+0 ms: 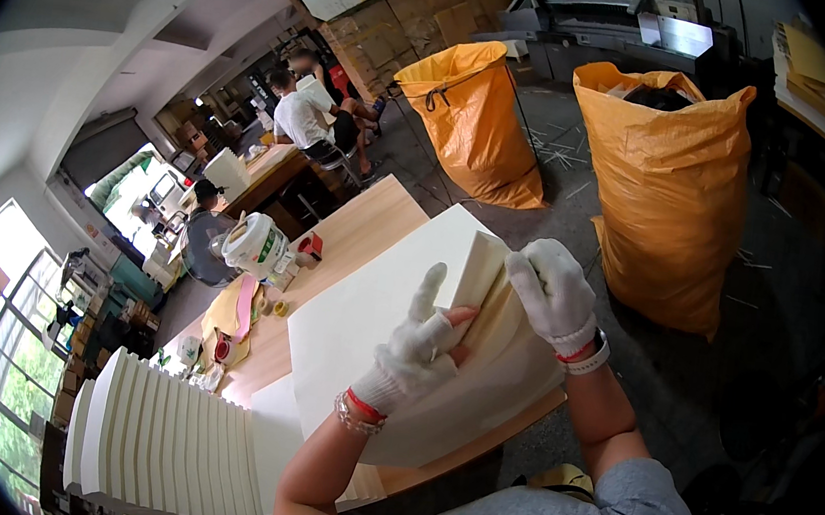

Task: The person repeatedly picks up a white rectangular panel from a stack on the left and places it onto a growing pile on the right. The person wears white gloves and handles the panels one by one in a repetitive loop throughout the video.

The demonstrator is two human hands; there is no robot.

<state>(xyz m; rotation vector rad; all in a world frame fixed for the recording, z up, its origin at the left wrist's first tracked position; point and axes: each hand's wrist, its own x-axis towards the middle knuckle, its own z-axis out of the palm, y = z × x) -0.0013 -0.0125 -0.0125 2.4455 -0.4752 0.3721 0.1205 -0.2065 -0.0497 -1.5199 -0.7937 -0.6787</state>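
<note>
White sheet [355, 327] lies in front of you over the R part of the table [366, 222], its near portion curving close to the table's front edge. A narrow box-like ridge [479, 265] stands up on it, toward the table's R end; can't tell if it's part of the sheet or a separate pc.

Your L hand [413, 348], in a white knit glove, is over the table's R part, abt half open: index straight out, others bent, w/ bare fingertips at the ridge's near side, no clear grip. Your R hand [555, 288], also gloved, is at the table's R end, fingers curled in by the ridge's edge; can't tell if it's pinching it.

A stack of white pcs [172, 438] sits at the table's L end. Along the table's far side: a white bucket [255, 246], a red tape dispenser [310, 245] next to it, & a pink strip [245, 308]. Off the table's R end, an orange bag [476, 129] & a 2nd orange bag [669, 204] stand on the floor. Beyond the table's far side: a seated person in a white top [302, 117] & a person in a dark-grey top [207, 241].
</note>
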